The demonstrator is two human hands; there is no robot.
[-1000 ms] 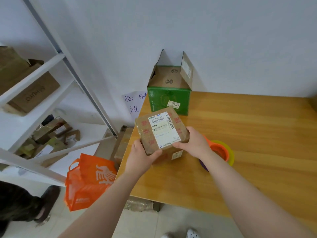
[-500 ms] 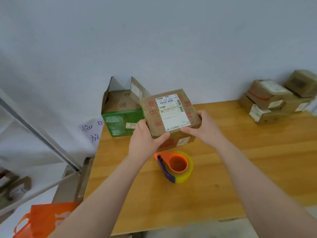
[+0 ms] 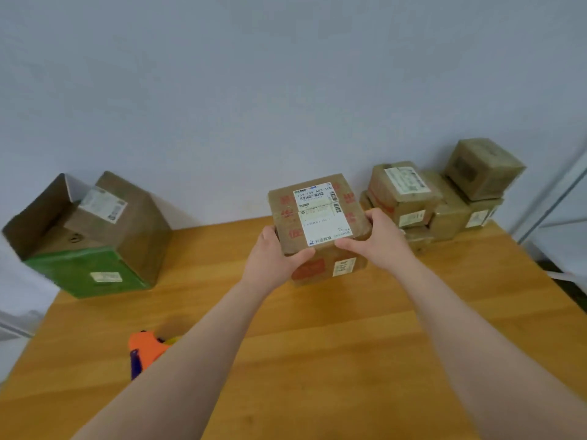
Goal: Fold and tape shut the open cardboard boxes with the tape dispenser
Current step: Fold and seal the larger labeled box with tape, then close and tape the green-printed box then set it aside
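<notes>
I hold a closed brown cardboard box (image 3: 319,214) with a white shipping label on top, above the middle of the wooden table (image 3: 317,344). My left hand (image 3: 274,260) grips its near left corner and my right hand (image 3: 378,238) grips its right side. A green box (image 3: 85,273) with its flaps standing open sits at the table's far left. The orange and purple tape dispenser (image 3: 143,352) lies near the left front, partly hidden behind my left forearm.
A stack of several closed brown boxes (image 3: 444,198) stands against the white wall at the table's far right. A white shelf frame (image 3: 552,204) rises past the right edge of the table.
Both hands have carried the labelled box to the right, away from the green box and toward the stack. The view has swung right; the dispenser now lies lower left.
</notes>
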